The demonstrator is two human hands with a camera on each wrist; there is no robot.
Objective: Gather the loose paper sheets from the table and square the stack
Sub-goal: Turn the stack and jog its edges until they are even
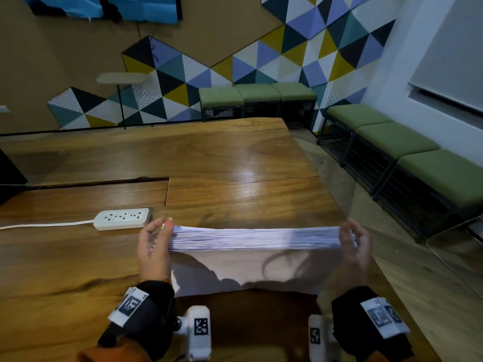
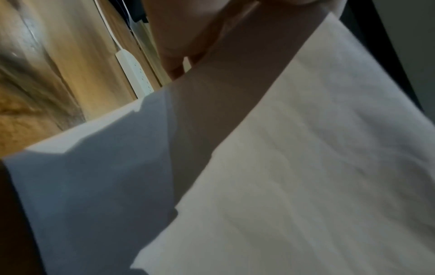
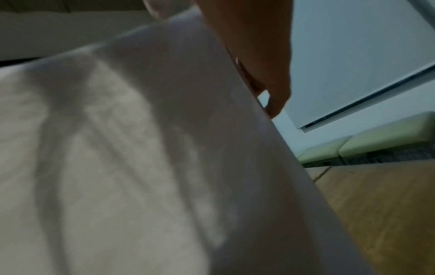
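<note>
A thick stack of white paper sheets (image 1: pixel 256 254) stands on its long edge on the wooden table (image 1: pixel 209 163), its broad face toward me and its top edge showing many sheet ends. My left hand (image 1: pixel 154 244) grips the stack's left end, thumb on the near face and fingers curled behind. My right hand (image 1: pixel 356 244) grips the right end the same way. In the left wrist view the paper (image 2: pixel 282 176) fills most of the frame below the fingers (image 2: pixel 179 46). The right wrist view shows the paper (image 3: pixel 117 167) with a finger (image 3: pixel 263 65) along its edge.
A white power strip (image 1: pixel 122 218) with its cord lies on the table just left of and behind my left hand. A cable slot (image 1: pixel 104 182) is cut into the tabletop farther back. Green benches (image 1: pixel 418 155) line the wall to the right, beyond the table's right edge.
</note>
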